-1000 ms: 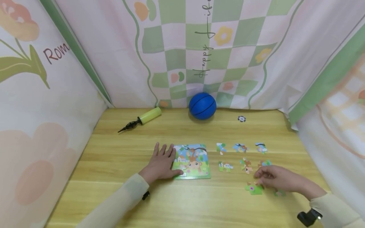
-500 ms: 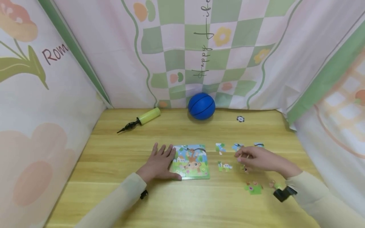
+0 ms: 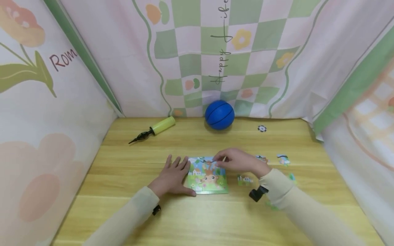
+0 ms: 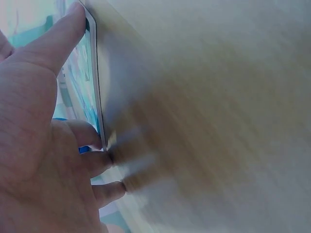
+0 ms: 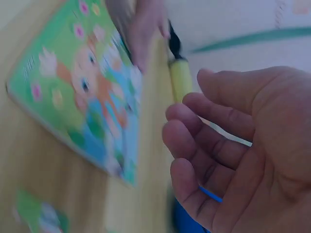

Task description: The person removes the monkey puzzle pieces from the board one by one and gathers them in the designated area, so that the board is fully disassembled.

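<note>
A square puzzle board [image 3: 207, 181] with a monkey picture lies on the wooden table, a piece outline showing at its lower left. My left hand [image 3: 170, 176] rests at the board's left edge, fingers spread and thumb along the near corner. Over the board's upper right hovers my right hand [image 3: 235, 160], its fingers loosely bent. In the right wrist view no piece shows between thumb and fingers. Loose puzzle pieces lie to the right: a house piece [image 3: 245, 179], a branch piece [image 3: 283, 159] and others. My right hand and sleeve hide some of them.
A blue ball [image 3: 220, 115] sits at the back against the curtain. At the back left lies a yellow-green hand pump [image 3: 154, 130] with a black nozzle. A small round black-and-white disc [image 3: 262, 128] is at the back right. Curtains enclose the table's back and sides.
My right hand has swept left from the loose pieces, over the middle of them, to the board's upper right. The left hand has stayed at the board's left edge.
</note>
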A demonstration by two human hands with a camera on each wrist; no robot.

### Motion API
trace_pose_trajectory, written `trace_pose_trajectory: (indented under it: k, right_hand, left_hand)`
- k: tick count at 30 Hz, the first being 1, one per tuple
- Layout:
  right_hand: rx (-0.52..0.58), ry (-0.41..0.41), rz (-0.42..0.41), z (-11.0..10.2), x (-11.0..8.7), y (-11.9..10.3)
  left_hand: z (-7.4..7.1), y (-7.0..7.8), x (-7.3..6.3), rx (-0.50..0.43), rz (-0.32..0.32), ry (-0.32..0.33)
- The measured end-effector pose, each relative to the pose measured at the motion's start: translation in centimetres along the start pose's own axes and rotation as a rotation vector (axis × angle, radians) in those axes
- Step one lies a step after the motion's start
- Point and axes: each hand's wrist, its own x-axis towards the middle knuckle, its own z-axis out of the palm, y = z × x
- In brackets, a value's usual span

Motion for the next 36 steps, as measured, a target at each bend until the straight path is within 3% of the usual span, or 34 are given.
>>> trace_pose_trajectory:
  k: [7,12,27,36]
  right_hand:
    - [-0.07,-0.073,-0.081,5.4,2.5,-1.0]
    - [-0.124,-0.075,-0.129,7.5,2.9,-1.4]
    - [-0.037,-0.025,-0.091,8.3,2.9,-1.6]
    - [0.121,-0.016,-0.031,8.4,3.0,-1.5]
  left_hand:
    - [-0.3,0.2,-0.2,-0.013,-0.001,-0.006]
    - [-0.4,0.3,-0.3,-0.009,0.004,-0.007]
    - [-0.6,0.4,-0.3,-0.011,0.001,-0.023]
    - [-0.6,0.5,-0.1,0.005,-0.009,-0.034]
